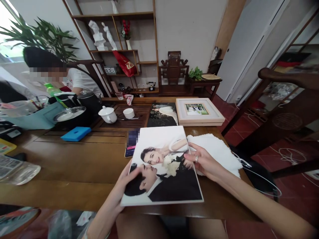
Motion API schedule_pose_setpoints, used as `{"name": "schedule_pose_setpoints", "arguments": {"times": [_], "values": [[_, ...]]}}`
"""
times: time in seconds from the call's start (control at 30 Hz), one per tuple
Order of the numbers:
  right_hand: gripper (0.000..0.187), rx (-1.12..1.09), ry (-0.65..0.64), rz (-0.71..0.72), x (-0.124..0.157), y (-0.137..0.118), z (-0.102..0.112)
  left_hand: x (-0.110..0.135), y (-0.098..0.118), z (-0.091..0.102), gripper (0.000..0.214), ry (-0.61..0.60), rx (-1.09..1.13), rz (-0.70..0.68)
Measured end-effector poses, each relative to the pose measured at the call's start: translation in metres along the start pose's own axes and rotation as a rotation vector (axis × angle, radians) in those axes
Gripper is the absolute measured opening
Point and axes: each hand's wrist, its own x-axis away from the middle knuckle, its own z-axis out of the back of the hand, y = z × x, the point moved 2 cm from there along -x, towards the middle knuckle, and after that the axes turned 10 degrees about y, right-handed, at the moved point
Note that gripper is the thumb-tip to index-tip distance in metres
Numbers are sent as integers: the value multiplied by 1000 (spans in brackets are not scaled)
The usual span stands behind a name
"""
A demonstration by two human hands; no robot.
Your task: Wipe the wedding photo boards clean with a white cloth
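Note:
Between my two hands is a wedding photo panel (169,186), a flat rectangular piece with a white edge, tilted up toward me over the front of the table. My left hand (126,181) grips its left edge, thumb on the picture and fingers hidden behind. At the opposite edge, my right hand (200,159), with a ring on one finger, pinches the panel with its thumb on the front. Beneath the right hand lies a white fluffy cloth (216,151). A phone (130,152) shows partly behind the panel's left side.
Farther back lie a dark photo panel (161,114) and a light framed photo (199,111). A teapot (108,115), a white cup (129,113) and a blue block (76,134) are on the wooden table (87,162). Another person (84,81) sits at the far left.

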Motion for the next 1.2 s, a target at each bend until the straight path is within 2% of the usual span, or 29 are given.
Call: {"name": "schedule_pose_setpoints", "arguments": {"times": [0.07,0.17,0.2,0.23,0.3,0.37,0.47,0.53,0.63,0.7,0.8,0.9,1.07,1.2], "values": [[49,-77,14,16,-11,1,-5,4,-1,2,77,-58,137,44],[44,-57,-14,95,-28,-1,-14,12,-3,-6,97,-173,232,-106],[42,4,-46,154,-35,-3,-17,13,-5,-11,99,-166,219,-147],[40,121,-88,244,-41,-5,-21,12,-6,-15,96,-119,198,-177],[36,452,-171,460,-56,-11,-25,7,-8,-21,75,33,172,-181],[35,756,-209,622,-75,-19,-24,0,-6,-21,66,145,203,-179],[36,991,-157,714,-111,-36,-15,-7,1,-10,61,245,230,-211],[45,1147,-122,774,-136,-47,-13,-6,3,-2,61,291,221,-239],[77,1392,-160,811,-174,-53,-21,3,0,7,59,324,182,-233],[86,1542,-195,796,-196,-50,-30,9,-5,9,58,327,153,-216],[78,1729,-216,763,-219,-43,-40,17,-15,12,61,323,138,-154],[67,1862,-230,767,-228,-37,-44,24,-24,13,69,328,178,-87],[60,1993,-207,822,-228,-33,-50,32,-40,14,77,364,182,-4],[60,2018,-140,884,-223,-33,-52,29,-43,9,73,305,196,15]]}}
